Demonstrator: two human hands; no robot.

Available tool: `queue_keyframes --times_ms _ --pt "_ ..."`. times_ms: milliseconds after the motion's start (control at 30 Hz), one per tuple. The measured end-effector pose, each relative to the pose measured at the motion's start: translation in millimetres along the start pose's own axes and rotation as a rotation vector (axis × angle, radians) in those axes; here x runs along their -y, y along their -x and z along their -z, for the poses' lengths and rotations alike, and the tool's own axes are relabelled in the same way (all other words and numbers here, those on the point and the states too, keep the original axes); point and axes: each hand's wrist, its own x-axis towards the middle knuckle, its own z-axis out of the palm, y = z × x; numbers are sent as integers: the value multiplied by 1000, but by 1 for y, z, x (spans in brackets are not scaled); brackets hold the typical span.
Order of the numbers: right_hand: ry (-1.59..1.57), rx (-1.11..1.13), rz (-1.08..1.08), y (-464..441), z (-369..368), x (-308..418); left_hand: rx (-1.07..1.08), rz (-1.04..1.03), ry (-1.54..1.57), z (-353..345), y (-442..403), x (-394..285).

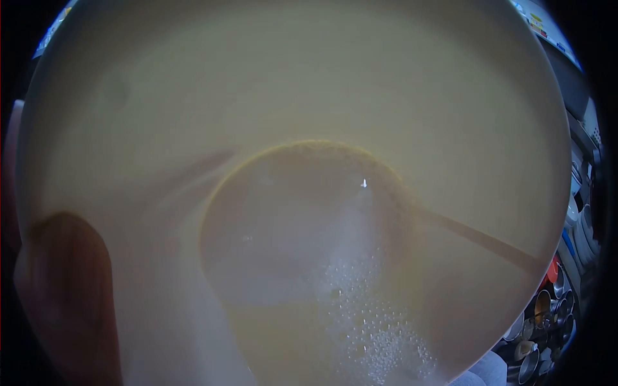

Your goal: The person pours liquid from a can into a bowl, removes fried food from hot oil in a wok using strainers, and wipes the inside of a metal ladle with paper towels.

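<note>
A large pale bowl fills nearly the whole view, very close and tilted towards me. Yellowish, cloudy liquid lies in its bottom, with a patch of small bubbles at the lower right. My left hand grips the bowl's left side: the thumb presses inside the rim, and part of a finger shows behind the outer edge. Soft shadows fall across the inner wall. My right hand does not appear.
Beyond the bowl's right edge stand several metal pots and cups, with stacked pale dishes above them. A red item sits between. Grey cloth shows at the lower right.
</note>
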Motion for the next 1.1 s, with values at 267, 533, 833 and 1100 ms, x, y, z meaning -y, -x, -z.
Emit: queue_keyframes --times_ms 267,533,833,1100 --pt "80 -33 -49 14 -1 13 15 -3 -10 -2 1 -9" --pt "131 -322 -194 -8 -42 20 28 -8 -20 -9 1 -16" --pt "-255 -15 24 -24 -3 -13 39 -10 -29 -20 -4 -21" --pt "-136 -17 -48 -37 12 -10 50 -10 -54 -34 -11 -30"
